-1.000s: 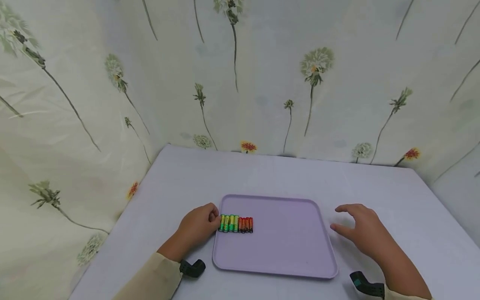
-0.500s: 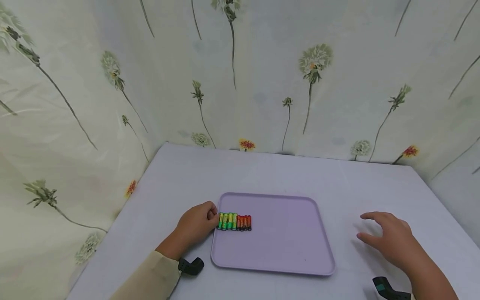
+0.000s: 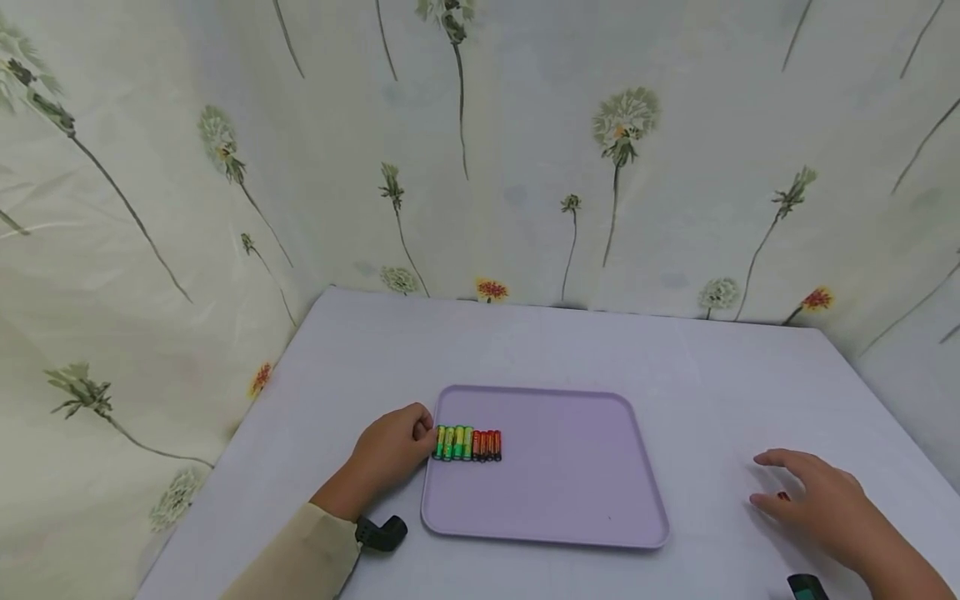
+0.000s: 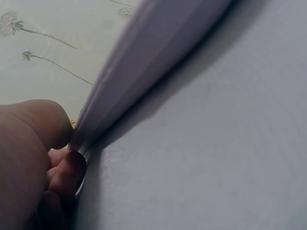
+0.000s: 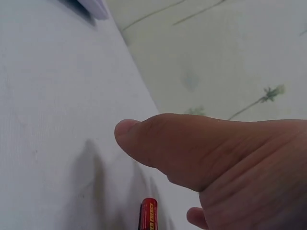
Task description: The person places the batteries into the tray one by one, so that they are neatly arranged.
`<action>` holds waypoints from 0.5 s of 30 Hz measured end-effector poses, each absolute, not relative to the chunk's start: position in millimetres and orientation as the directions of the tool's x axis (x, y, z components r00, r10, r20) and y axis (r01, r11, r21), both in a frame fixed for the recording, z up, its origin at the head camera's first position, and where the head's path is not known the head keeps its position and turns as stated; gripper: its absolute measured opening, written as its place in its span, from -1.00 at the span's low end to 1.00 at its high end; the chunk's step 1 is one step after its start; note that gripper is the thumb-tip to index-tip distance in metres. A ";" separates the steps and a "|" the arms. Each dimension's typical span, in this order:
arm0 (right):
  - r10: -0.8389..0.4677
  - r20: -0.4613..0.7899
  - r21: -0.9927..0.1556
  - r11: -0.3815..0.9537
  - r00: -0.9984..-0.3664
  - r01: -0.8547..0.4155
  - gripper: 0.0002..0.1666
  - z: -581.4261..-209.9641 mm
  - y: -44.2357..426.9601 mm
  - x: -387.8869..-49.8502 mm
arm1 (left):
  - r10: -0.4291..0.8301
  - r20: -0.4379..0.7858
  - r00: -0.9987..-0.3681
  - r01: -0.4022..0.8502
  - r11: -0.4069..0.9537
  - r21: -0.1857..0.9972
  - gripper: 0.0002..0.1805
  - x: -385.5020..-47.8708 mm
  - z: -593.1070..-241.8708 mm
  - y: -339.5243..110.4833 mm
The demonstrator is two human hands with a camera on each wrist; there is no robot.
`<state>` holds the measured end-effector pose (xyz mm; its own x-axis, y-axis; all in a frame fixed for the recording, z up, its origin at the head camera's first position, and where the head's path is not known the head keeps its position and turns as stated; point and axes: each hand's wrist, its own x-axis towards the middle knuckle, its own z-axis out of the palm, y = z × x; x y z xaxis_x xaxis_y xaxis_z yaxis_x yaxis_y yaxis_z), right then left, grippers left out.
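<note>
On the left side of the lilac tray (image 3: 562, 492) several green-yellow batteries (image 3: 458, 443) and several red-black batteries (image 3: 487, 446) lie side by side in one row. My left hand (image 3: 393, 446) pinches the tray's left rim beside that row, fingers curled; the left wrist view shows thumb and fingertips at the rim (image 4: 112, 91). My right hand (image 3: 828, 504) hovers low over the table right of the tray, thumb and forefinger spread apart. Below the thumb, a single red battery (image 5: 149, 215) is partly visible in the right wrist view, apart from the thumb.
A white-covered table (image 3: 525, 342) carries the tray. Behind and to the left hangs a pale cloth (image 3: 517, 125) with printed dandelions. Black wrist cameras (image 3: 382, 533) are strapped to both wrists.
My right hand has moved away from the tray, to the right and nearer to me, to above the loose red battery. The left hand and the battery row stay put.
</note>
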<state>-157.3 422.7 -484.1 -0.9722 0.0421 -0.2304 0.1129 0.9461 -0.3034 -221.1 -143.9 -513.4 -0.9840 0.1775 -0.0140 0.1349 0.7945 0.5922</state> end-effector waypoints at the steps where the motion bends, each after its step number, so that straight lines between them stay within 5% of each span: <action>1: 0.052 -0.256 -0.301 0.945 -0.965 0.131 0.05 -485.8 424.4 -156.3 | 0.178 -0.014 -0.984 0.135 0.794 0.593 -0.88 -221.1 -513.5 -143.8; 6: 0.084 -0.305 -0.288 0.941 -0.949 0.176 0.15 -495.3 430.5 -151.1 | 0.179 -0.014 -0.984 0.135 0.789 0.599 -0.89 -220.6 -513.2 -143.5; 15: 0.044 -0.221 -0.306 0.945 -0.974 0.112 0.03 -504.1 439.2 -140.2 | 0.181 -0.010 -0.983 0.140 0.792 0.594 -0.89 -220.7 -513.6 -143.7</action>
<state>-140.2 439.2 -504.1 -0.9742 0.0440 -0.2213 0.1123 0.9453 -0.3063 -220.7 -143.7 -513.6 -0.9835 0.1807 -0.0096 0.1398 0.7924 0.5937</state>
